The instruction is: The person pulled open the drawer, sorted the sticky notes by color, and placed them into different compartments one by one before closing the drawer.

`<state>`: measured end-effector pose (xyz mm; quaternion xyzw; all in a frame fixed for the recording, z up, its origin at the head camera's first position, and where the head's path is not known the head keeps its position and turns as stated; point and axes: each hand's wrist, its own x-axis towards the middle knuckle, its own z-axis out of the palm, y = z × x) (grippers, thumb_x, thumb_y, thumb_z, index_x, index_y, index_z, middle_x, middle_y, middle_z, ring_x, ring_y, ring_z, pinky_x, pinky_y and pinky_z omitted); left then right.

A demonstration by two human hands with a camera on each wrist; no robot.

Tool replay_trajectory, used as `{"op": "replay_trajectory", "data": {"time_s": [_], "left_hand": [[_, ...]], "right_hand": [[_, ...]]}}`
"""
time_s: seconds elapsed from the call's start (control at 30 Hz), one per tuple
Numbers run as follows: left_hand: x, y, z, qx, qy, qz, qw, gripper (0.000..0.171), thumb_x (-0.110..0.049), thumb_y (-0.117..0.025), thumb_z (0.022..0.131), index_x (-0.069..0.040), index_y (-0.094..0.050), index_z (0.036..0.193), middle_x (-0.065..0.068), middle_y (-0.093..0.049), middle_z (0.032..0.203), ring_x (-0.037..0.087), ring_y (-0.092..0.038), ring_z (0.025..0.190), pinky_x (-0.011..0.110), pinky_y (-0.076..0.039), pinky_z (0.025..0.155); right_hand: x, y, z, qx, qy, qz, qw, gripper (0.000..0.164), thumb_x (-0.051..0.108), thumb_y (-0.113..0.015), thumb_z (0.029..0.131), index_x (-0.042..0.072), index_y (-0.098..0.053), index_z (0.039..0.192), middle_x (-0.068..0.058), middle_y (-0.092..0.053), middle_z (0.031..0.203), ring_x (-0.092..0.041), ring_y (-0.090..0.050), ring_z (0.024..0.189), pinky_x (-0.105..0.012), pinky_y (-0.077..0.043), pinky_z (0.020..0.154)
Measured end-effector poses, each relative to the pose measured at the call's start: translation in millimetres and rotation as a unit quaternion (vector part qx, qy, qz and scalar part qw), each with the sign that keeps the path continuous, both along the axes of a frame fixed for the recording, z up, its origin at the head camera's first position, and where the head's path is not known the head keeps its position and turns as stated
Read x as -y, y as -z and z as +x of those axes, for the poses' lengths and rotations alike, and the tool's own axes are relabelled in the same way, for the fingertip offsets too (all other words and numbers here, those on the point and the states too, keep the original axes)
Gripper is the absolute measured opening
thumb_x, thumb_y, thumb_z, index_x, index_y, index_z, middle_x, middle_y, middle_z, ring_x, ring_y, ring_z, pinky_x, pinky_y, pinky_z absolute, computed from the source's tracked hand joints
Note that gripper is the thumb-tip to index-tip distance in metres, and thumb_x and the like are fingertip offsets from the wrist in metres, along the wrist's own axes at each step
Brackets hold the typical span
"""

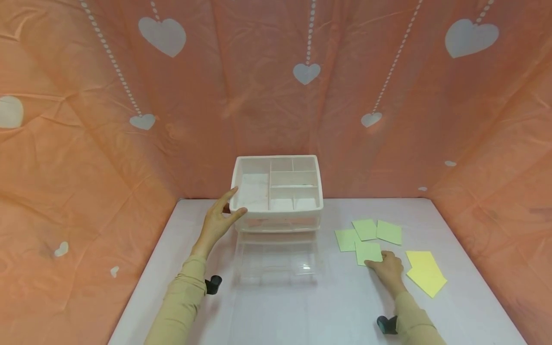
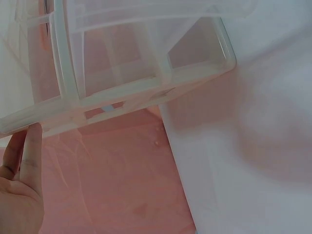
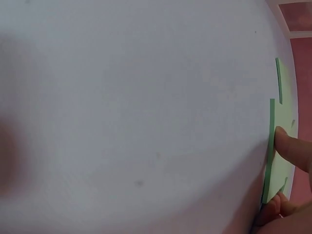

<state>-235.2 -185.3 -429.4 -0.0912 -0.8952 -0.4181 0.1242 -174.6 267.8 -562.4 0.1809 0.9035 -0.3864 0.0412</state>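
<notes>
A white desk organizer (image 1: 254, 211) with a divided top tray stands at the back of the table. Its clear lower drawer (image 1: 276, 261) is pulled out toward me. My left hand (image 1: 215, 223) holds the organizer's left front corner, thumb on the front rim and fingers along the side. In the left wrist view, fingers (image 2: 31, 156) touch the organizer's edge. On the right, my right hand (image 1: 389, 270) pinches a light green sticky note pad (image 1: 368, 253) by its lower right part, thumb on top. Several other green pads (image 1: 365, 230) lie behind it, partly overlapping.
Two yellow sticky note pads (image 1: 427, 273) overlap on the table (image 1: 345, 306), right of my right hand. Orange cloth with white hearts (image 1: 276, 115) hangs behind and along both sides. Black wrist devices (image 1: 213, 284) sit at both sleeves.
</notes>
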Motion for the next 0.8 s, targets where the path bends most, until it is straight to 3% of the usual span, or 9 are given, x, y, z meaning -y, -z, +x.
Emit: {"op": "replay_trajectory", "data": {"time_s": [0.23,0.5,0.67,0.8], "left_hand": [[-1,-0.6,0.1,-0.015,-0.001,-0.004,0.9999,0.067,-0.04,-0.071,0.08,-0.033,-0.041,0.14,0.009,-0.055,0.09,0.019,-0.052,0.083,0.033,-0.041,0.075],[0,1.1,-0.4,-0.007,0.001,-0.002,1.0,0.065,-0.041,-0.07,0.081,-0.035,-0.041,0.14,0.009,-0.055,0.09,0.02,-0.052,0.083,0.033,-0.041,0.075],[0,1.0,-0.5,-0.007,0.001,0.0,1.0,0.065,-0.041,-0.07,0.081,-0.035,-0.041,0.14,0.009,-0.055,0.091,0.02,-0.052,0.084,0.034,-0.041,0.076],[-1,1.0,-0.3,-0.011,0.0,0.002,0.9999,0.066,-0.04,-0.07,0.081,-0.034,-0.041,0.139,0.009,-0.054,0.089,0.019,-0.052,0.083,0.033,-0.041,0.076]], "right_hand": [[5,0.6,2.6,-0.02,0.019,0.006,1.0,0.062,0.022,-0.065,0.079,-0.019,-0.043,0.12,-0.039,-0.044,0.119,-0.053,-0.033,0.113,-0.061,-0.023,0.095],[7,4.9,10.5,-0.066,0.04,-0.031,0.997,0.058,0.011,-0.061,0.083,-0.021,-0.035,0.123,-0.038,-0.041,0.118,-0.05,-0.039,0.111,-0.057,-0.03,0.096],[3,6.9,14.9,-0.098,0.049,-0.028,0.994,0.05,0.009,-0.06,0.084,-0.018,-0.038,0.121,-0.035,-0.049,0.11,-0.043,-0.051,0.099,-0.042,-0.043,0.079],[0,7.5,16.1,-0.122,0.067,-0.031,0.99,0.044,0.01,-0.061,0.085,-0.012,-0.045,0.12,-0.03,-0.055,0.107,-0.03,-0.057,0.089,-0.024,-0.042,0.068]]}}
